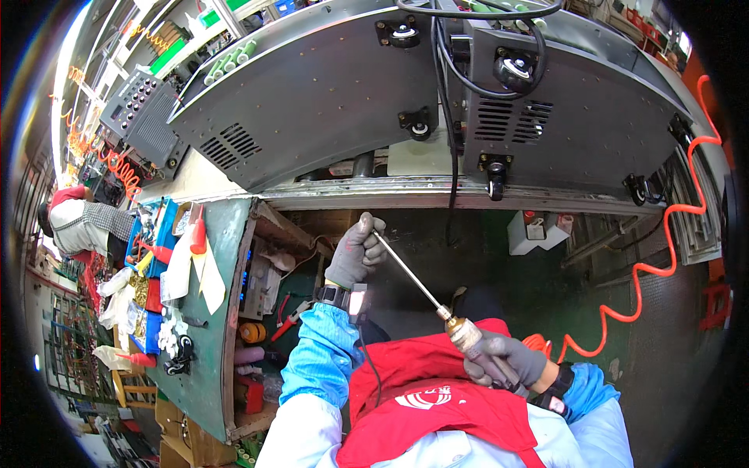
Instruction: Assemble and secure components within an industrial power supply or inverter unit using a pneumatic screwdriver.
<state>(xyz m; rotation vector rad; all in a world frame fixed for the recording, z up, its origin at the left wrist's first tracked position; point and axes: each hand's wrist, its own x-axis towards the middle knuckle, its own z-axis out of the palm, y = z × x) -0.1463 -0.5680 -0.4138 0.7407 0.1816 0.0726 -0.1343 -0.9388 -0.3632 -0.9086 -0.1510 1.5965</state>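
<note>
One long-shafted driver (pixel 466 335) is held before the red apron (pixel 382 425): the right hand (pixel 511 359) grips its handle, its long axis slants forward-left, and the left hand (pixel 356 253), nearer to the grey cabinet (pixel 320 93), has fingers closed at the tip.

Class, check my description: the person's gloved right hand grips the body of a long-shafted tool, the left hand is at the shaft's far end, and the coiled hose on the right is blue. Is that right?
Not quite: the coiled hose is orange, not blue, as the head view shows. The right hand, long-shafted tool and left hand are as stated.
</note>
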